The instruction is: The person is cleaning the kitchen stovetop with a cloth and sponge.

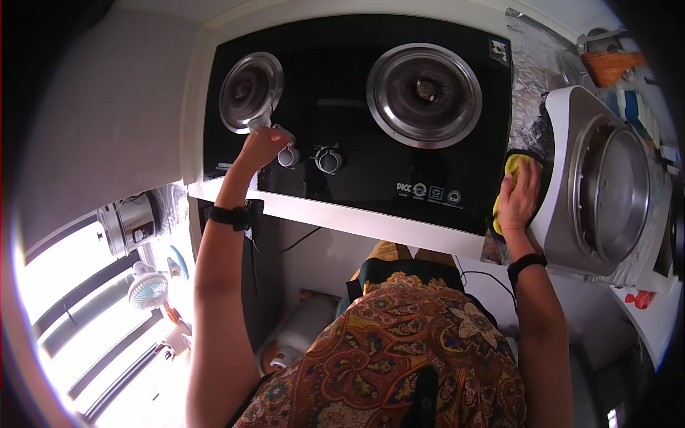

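My left hand (263, 144) is closed on a thin, silvery crumpled piece (260, 124), perhaps foil or film, at the near rim of the left burner's metal drip pan (229, 115). Just right of that hand is the left control knob (288, 156), with a second knob (328, 160) beyond it. My right hand (518, 195) presses on a yellow cloth with a dark edge (499, 211), between the black glass gas hob (342, 80) and a white and steel appliance (556, 160). The right burner (425, 90) stands uncovered.
Foil (535, 69) lines the counter right of the hob. A wooden utensil (613, 67) lies at the far right. At the left are a steel appliance (128, 224) and a small fan (147, 291). A gas cylinder (305, 331) stands below the counter.
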The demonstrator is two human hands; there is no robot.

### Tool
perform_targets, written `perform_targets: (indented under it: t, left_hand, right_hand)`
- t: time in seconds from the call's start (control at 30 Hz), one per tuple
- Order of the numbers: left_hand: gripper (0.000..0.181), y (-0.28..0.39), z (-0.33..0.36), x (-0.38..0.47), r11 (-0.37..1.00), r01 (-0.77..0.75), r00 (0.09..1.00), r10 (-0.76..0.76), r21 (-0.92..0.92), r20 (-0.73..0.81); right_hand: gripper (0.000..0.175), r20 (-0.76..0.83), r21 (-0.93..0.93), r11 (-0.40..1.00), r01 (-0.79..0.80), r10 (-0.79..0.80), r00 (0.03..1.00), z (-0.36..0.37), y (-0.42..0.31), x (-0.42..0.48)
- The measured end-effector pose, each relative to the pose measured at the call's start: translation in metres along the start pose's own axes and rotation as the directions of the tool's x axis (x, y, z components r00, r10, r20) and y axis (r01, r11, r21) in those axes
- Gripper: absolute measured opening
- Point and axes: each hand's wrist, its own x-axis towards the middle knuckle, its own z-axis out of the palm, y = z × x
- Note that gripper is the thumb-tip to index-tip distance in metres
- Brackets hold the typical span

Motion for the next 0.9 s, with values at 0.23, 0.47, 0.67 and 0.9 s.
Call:
perform_targets:
  t: [0.23, 0.47, 0.67, 0.9]
  left_hand:
    - [0.009, 0.003, 0.011, 0.022, 0.814, -0.381, 0.915, 0.267, 0.437, 0.301]
    - [0.011, -0.011, 0.011, 0.016, 0.807, -0.461, 0.883, 0.378, 0.369, 0.278]
    - [0.009, 0.010, 0.022, 0.012, 0.809, -0.491, 0.871, 0.469, 0.324, 0.147]
    - [0.007, -0.001, 0.013, 0.012, 0.874, -0.276, 0.955, 0.202, 0.400, 0.218]
  right_hand:
    - [0.040, 0.012, -0.009, 1.000, -0.007, 0.008, 1.000, 0.000, 0.000, 0.000]
    - [0.040, -0.012, 0.003, 1.000, 0.002, -0.002, 1.000, 0.002, 0.002, -0.002]
    - [0.039, -0.006, 0.010, 1.000, -0.004, 0.004, 1.000, 0.001, 0.000, -0.001]
    - [0.039, -0.009, 0.014, 1.000, -0.003, 0.003, 1.000, 0.001, 0.000, -0.001]
